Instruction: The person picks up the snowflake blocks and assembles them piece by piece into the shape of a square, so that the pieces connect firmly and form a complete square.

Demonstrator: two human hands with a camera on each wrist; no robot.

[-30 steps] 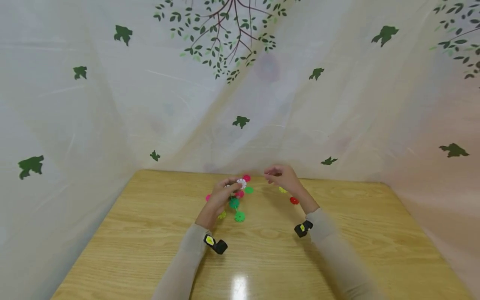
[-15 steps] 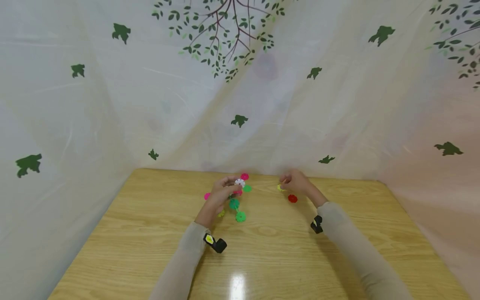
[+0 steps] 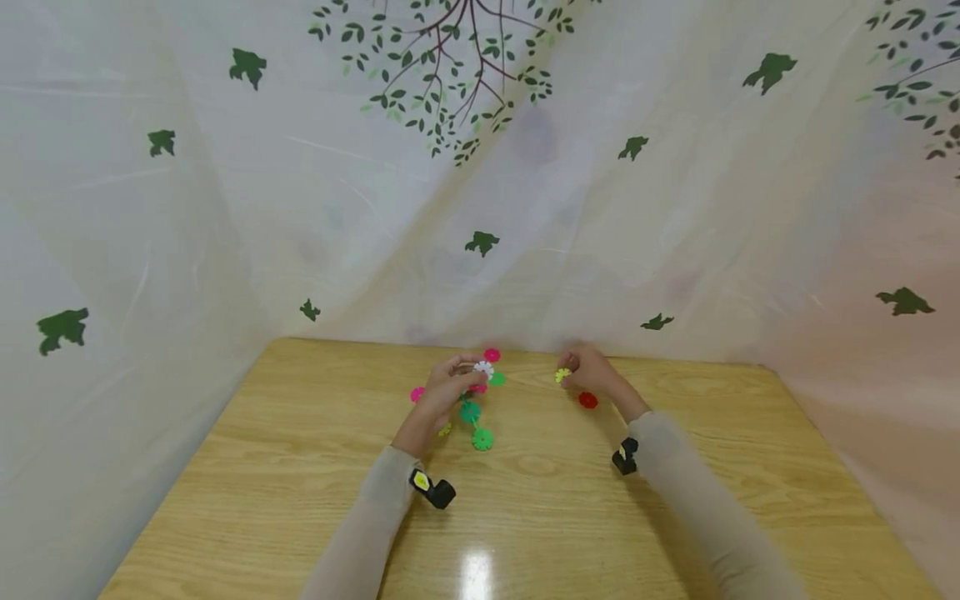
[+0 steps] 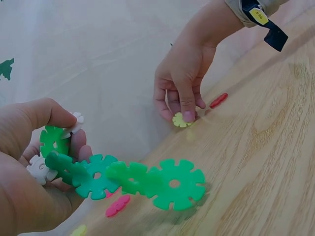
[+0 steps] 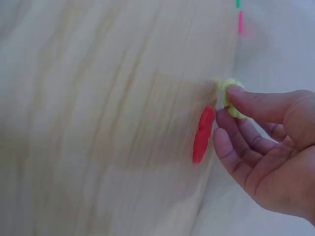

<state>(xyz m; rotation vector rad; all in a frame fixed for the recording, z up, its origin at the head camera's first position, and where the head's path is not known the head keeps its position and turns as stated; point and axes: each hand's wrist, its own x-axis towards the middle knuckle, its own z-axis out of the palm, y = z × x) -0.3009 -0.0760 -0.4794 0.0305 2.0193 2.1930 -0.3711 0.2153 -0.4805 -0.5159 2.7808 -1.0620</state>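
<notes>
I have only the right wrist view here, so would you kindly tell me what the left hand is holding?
Observer: The left hand grips a joined run of notched discs, green and white among them.
Operator: Thank you. Which piece of that run comes closest to the person?
Observer: In the head view, it is a bright green disc.
Operator: I see the right hand pinching a yellow piece; does another yellow one show anywhere?
Observer: Yes, a second yellow disc shows close to the left hand in the head view, partly hidden.
</notes>
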